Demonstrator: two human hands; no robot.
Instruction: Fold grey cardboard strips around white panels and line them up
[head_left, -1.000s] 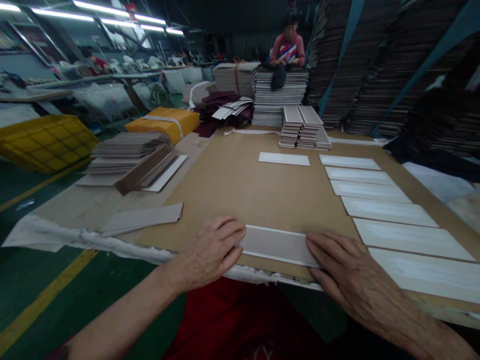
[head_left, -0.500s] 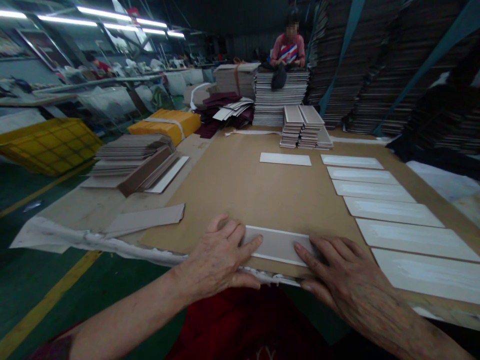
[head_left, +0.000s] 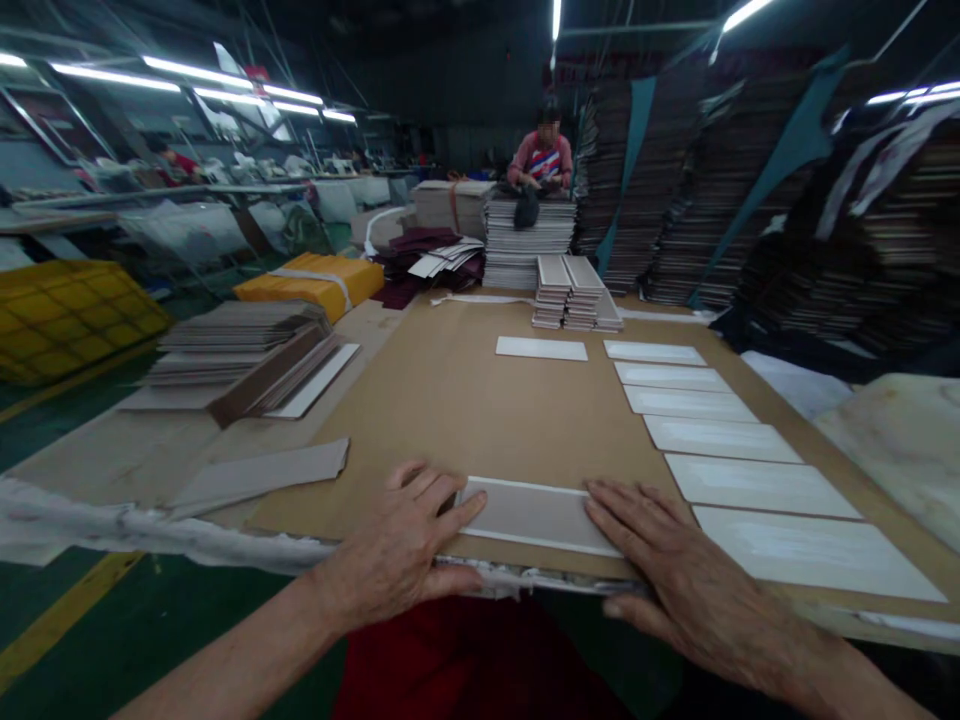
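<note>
At the near edge of the worktop (head_left: 465, 400) a grey panel with a pale border (head_left: 534, 515) lies flat, its long axis running left to right, square across the person's front. The left hand (head_left: 401, 545) rests on its left end and the right hand (head_left: 675, 570) on its right end, so the panel lies between the two, about equally near to each. Both grips are spread flat, fingers extended and pressing down on the panel ends rather than pinching; the left thumb seems to hook under the worktop's front edge, though the wide-angle blur there makes that hard to confirm. The panel's near long edge sits just at the lip of the brown sheet, where a crumpled white wrapping (head_left: 150, 530) trails along the edge to the left.

To the right, a row of white strips (head_left: 757, 485) runs away from the person, each lying crosswise like the panel, close together; the nearest is just beside the right hand. One lone white strip (head_left: 541, 348) lies further off, well apart from the hands. On the left sit a loose grey board (head_left: 262, 472) and a leaning stack of boards (head_left: 240, 350).

Further back stand small piles of panels (head_left: 571, 292), a tall stack (head_left: 525, 240) and a yellow bundle (head_left: 311, 282). A co-worker (head_left: 541, 155) sits behind the tall stack, hands hidden by it. Both forearms of the wearer are cut off by the frame.
</note>
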